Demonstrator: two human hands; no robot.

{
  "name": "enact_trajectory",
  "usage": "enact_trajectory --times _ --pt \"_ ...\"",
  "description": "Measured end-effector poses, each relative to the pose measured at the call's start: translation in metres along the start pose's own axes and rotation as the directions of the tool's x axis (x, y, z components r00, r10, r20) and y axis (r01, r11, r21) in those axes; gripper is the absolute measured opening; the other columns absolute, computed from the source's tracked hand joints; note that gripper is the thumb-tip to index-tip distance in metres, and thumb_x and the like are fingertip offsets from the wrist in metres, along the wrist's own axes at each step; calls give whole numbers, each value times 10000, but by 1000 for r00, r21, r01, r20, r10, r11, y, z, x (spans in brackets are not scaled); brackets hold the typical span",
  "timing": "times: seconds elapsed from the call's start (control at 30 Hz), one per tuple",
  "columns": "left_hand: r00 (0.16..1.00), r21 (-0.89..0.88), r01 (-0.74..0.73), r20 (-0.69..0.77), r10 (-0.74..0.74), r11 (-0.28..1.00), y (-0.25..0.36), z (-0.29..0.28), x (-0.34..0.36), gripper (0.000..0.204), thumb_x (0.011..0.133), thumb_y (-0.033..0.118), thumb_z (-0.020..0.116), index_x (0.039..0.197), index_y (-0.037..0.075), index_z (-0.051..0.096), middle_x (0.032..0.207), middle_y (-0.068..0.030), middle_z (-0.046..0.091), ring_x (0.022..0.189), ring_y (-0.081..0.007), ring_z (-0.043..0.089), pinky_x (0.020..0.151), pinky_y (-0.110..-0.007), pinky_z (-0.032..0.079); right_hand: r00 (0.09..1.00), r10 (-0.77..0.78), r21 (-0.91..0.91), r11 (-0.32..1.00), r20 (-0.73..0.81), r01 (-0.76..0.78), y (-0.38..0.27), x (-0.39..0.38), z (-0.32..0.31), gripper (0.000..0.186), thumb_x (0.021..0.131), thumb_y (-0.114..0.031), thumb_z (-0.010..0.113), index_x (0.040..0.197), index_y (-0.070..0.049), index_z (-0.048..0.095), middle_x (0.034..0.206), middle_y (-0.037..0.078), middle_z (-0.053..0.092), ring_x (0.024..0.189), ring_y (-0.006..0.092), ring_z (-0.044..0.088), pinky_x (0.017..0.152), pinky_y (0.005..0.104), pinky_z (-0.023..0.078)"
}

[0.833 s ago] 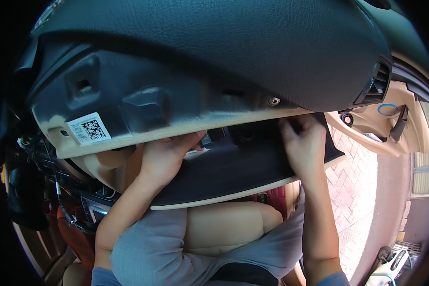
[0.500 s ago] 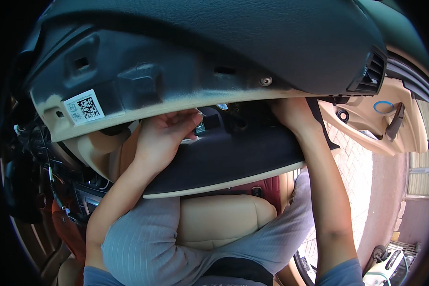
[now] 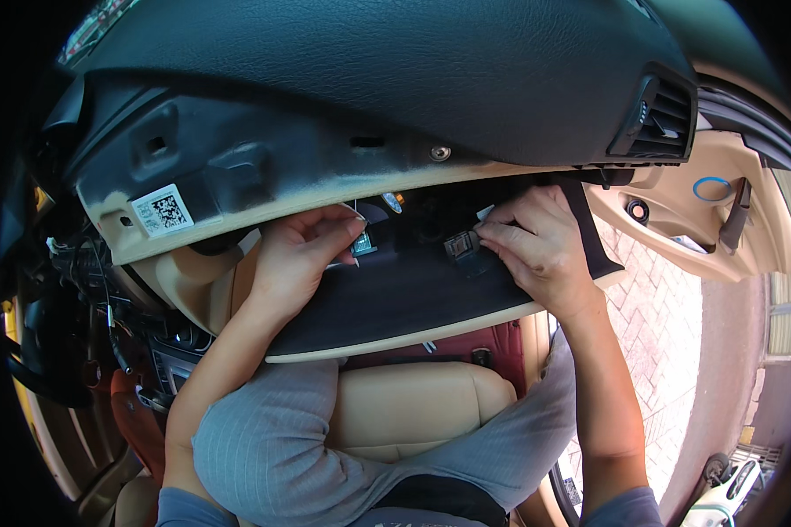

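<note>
Over the open glove box (image 3: 413, 299), my left hand (image 3: 299, 255) pinches a small green circuit board (image 3: 363, 243) between thumb and fingertips. A thin white wire or strip shows beside the board. To the right of it, my right hand (image 3: 540, 250) is closed at the edge of a small dark rectangular part (image 3: 459, 245) with a metallic slot-like face. A small pale piece (image 3: 484, 212) shows by its fingers; what it is I cannot make out. Between the hands, higher up, a small shiny bulb-like piece (image 3: 393, 204) sits under the dashboard edge.
The dark dashboard (image 3: 369, 88) overhangs both hands, its lower trim edge exposed and bearing a printed label (image 3: 163, 211). An air vent (image 3: 655, 119) is at the right end. The beige car door (image 3: 738, 211) stands open. Loose cables (image 3: 119, 342) hang at the left.
My right hand has come out from under the dashboard and moved left and down, now with the small dark part at its fingertips. My left hand still holds the circuit board.
</note>
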State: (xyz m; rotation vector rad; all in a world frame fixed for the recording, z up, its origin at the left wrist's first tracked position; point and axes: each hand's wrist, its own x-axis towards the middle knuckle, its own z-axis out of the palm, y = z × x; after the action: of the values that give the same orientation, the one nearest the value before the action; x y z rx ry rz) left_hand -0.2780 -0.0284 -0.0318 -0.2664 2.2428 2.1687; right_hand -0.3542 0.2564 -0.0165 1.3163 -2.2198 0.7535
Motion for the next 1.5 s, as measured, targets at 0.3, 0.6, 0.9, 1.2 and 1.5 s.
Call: enact_trajectory --times 0.3,0.6,0.9,1.2,1.5 --pt "999 -53 -5 37 7 999 -2 -1 0 167 923 104 724 1052 -1 707 913 -54 703 789 -98 639 692 -246 534 1000 24 96 995 -10 -23 4 -3 7 185 679 -31 790 852 -46 730 841 68 672 804 257 618 733 363 460" --pt "998 -50 -24 52 26 998 -2 -2 0 166 927 102 719 1058 0 706 914 -52 705 779 -91 633 701 -239 527 999 29 139 990 -14 -27 5 -3 9 139 714 -8 761 844 -36 720 834 94 657 814 261 618 720 361 481" --pt "998 -19 -27 60 28 999 -1 -1 1 168 938 130 713 1055 10 704 906 -39 699 787 -83 633 701 -235 527 999 53 167 985 -13 -50 5 -2 9 172 708 -30 785 867 -24 720 844 89 665 818 276 623 749 377 483" --pt "995 64 -63 78 58 996 -2 -2 1 174 939 157 705 1038 15 697 870 -27 680 755 -82 620 684 -236 515 999 2 153 988 -50 5 2 -4 8 181 697 3 775 865 -21 712 847 94 653 821 282 613 746 379 480" --pt "986 90 -131 114 120 987 2 -2 1 202 940 209 701 1034 29 699 925 -27 675 777 -107 625 665 -251 504 998 -52 107 993 -36 56 7 -11 8 136 710 -2 752 836 -8 700 853 111 646 842 308 601 762 400 501"
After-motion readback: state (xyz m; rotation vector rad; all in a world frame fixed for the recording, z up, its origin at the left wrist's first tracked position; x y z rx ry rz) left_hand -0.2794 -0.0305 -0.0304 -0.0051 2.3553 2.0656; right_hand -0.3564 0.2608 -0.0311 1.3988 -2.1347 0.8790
